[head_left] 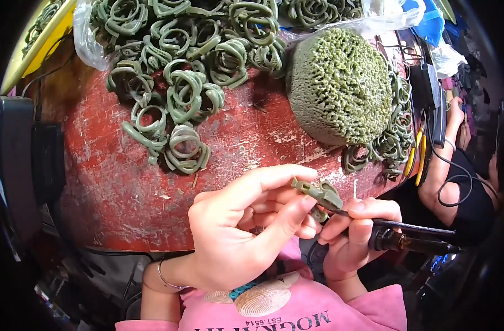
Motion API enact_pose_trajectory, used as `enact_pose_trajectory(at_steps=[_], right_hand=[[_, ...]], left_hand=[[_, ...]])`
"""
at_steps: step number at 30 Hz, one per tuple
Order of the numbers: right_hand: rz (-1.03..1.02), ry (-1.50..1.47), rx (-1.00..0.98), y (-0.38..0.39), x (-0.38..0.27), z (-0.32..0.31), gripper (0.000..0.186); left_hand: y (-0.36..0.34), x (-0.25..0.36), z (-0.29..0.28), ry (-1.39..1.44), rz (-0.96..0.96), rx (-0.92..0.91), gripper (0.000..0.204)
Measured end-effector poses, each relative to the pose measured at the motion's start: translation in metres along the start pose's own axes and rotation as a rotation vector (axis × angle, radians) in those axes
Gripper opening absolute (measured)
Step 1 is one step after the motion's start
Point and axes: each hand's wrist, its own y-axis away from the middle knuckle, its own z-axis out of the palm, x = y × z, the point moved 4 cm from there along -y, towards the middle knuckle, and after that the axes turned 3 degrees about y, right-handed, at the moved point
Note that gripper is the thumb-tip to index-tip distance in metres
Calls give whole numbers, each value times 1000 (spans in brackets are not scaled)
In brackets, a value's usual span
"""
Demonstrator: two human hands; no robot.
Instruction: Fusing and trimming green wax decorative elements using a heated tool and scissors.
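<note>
My left hand (235,220) is closed around a small green wax ring piece (321,193), pinched between thumb and fingers above the table's near edge. In my right hand (354,234) is a dark pen-shaped tool (392,238), its thin tip up against the wax piece. A black cord (420,227) runs beside the tool's handle. My fingers hide part of the wax piece. Beyond my left hand, several green wax rings (186,146) lie clustered on the worn red table (153,212).
Loose rings (224,58) pile up along the far side. A round, porous green block (346,88) stands at the back right, with more rings (392,138) around it. Yellow-handled pliers (420,154) are at the right edge. Another person's arm (442,160) appears farther right.
</note>
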Motion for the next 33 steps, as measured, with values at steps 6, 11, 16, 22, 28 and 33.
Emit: enact_pose_trajectory(at_steps=[6, 11, 16, 22, 28, 33], right_hand=[[6, -1, 8, -3, -6, -2, 23], [65, -58, -4, -4, -3, 0, 25], [21, -42, -23, -1, 0, -2, 21], [-33, -37, -56, 3, 3, 0, 16], [-40, -24, -94, 2, 2, 3, 14], [-65, 43, -74, 7, 0, 1, 15]], left_hand=[[0, -1, 1, 19, -10, -9, 22], [1, -1, 0, -4, -1, -34, 22], [-1, -2, 0, 8, 8, -49, 21], [0, -1, -1, 15, -9, -37, 21], [-1, -1, -2, 61, -21, -35, 20], [1, 0, 2, -9, 40, -22, 16]])
